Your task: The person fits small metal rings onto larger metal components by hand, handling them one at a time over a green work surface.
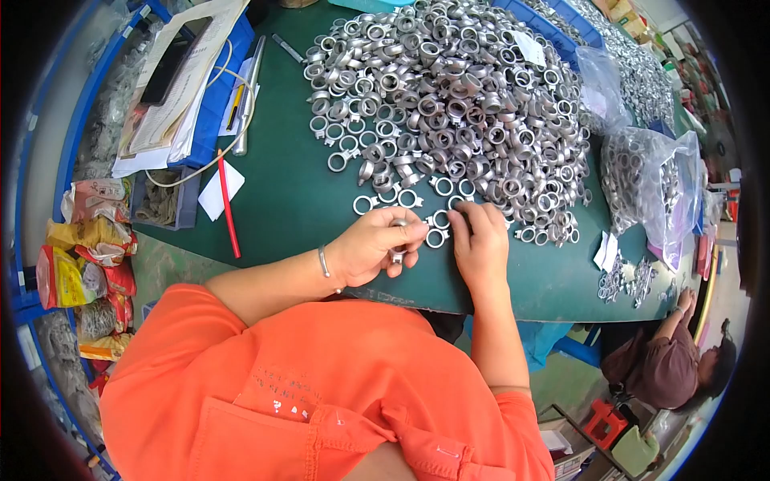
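A large heap of grey metal rings (449,96), each with a small lug, covers the middle of the green table (273,160). My left hand (377,244) is closed around a metal ring (398,253) at the near side of the heap. A few loose rings (364,205) lie flat just beyond it. My right hand (480,240) rests at the heap's near edge, its fingers bent down against the rings there. Beside its fingertips lie more flat rings (436,237). Whether the right fingers grip one of them is hidden.
A red pencil (228,204) lies on white paper at the left, near a blue tray (210,112) with papers and a phone. Clear bags of metal parts (642,172) stand at the right. Another person (662,361) sits at the far right.
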{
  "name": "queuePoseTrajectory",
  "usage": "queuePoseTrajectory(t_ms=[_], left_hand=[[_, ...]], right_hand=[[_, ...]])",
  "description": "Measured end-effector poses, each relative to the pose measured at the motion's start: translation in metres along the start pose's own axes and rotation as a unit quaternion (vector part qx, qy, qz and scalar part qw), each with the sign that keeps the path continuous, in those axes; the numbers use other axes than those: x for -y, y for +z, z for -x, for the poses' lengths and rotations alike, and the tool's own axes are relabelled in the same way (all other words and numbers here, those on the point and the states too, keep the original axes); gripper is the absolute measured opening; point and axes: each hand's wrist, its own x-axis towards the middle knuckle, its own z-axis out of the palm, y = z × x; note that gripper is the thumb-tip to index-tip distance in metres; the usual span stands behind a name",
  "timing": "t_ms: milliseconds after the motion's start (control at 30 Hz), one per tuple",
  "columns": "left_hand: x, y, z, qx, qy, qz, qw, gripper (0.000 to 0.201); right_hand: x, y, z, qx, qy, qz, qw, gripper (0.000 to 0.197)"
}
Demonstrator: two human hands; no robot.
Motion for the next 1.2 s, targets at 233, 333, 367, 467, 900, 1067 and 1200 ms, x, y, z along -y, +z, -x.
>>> queuePoseTrajectory(t_ms=[233, 333, 367, 467, 900, 1067, 1200], left_hand=[[-0.004, 0.013, 0.0, -0.079, 0.089, -0.141, 0.983, 0.016], [-0.014, 0.018, 0.0, -0.079, 0.085, -0.187, 0.975, 0.016], [-0.017, 0.019, 0.0, -0.075, 0.079, -0.205, 0.973, 0.016], [-0.017, 0.017, 0.0, -0.046, 0.149, -0.255, 0.954, 0.013], [-0.006, 0.015, 0.006, -0.037, 0.375, -0.443, 0.813, 0.016], [-0.004, 0.013, 0.007, -0.022, 0.362, -0.396, 0.844, 0.018], [-0.002, 0.012, 0.007, -0.007, 0.305, -0.342, 0.889, 0.018]], right_hand=[[0.0, -0.013, 0.0, 0.051, -0.035, -0.033, 0.998, 0.008], [0.014, -0.021, 0.008, 0.044, -0.098, -0.165, 0.98, 0.015], [0.02, -0.022, 0.007, 0.04, -0.115, -0.173, 0.977, 0.016], [0.022, -0.017, 0.013, -0.004, -0.044, -0.27, 0.962, 0.014], [0.033, -0.012, 0.024, 0.035, 0.063, -0.385, 0.92, 0.032], [0.031, -0.015, 0.023, 0.009, 0.029, -0.303, 0.953, 0.032], [0.035, -0.018, 0.022, -0.044, -0.056, -0.19, 0.979, 0.032]])
